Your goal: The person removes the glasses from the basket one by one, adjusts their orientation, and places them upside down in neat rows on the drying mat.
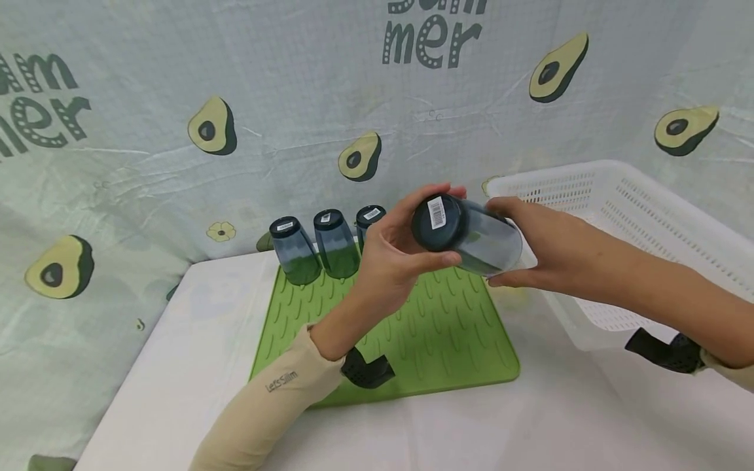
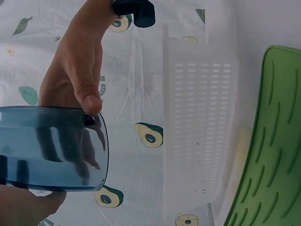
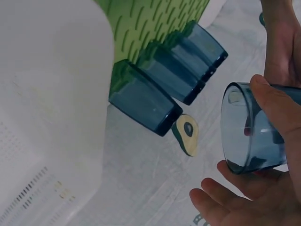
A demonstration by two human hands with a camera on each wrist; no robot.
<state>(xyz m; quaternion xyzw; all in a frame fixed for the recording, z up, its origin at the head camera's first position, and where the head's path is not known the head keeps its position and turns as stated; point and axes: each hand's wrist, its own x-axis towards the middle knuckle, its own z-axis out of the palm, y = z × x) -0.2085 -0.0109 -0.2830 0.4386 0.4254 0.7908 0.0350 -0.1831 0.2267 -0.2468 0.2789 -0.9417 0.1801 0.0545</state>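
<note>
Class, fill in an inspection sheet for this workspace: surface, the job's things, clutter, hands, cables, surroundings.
Surface: white table bearing a green ribbed silicone drying mat.
Job's things: one translucent blue plastic cup held sideways above the mat; three matching cups upside down along the mat's far edge.
Clutter: white perforated plastic basket right of the mat.
Hands: left hand grips the cup's base; right hand holds its rim end.
Cables: nothing seen.
Surroundings: avocado-print backdrop cloth.

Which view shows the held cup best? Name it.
The head view: the cup lies sideways, whole, between the left hand and right hand. The left wrist view cuts off its base; the right wrist view shows mainly its open mouth.
</note>
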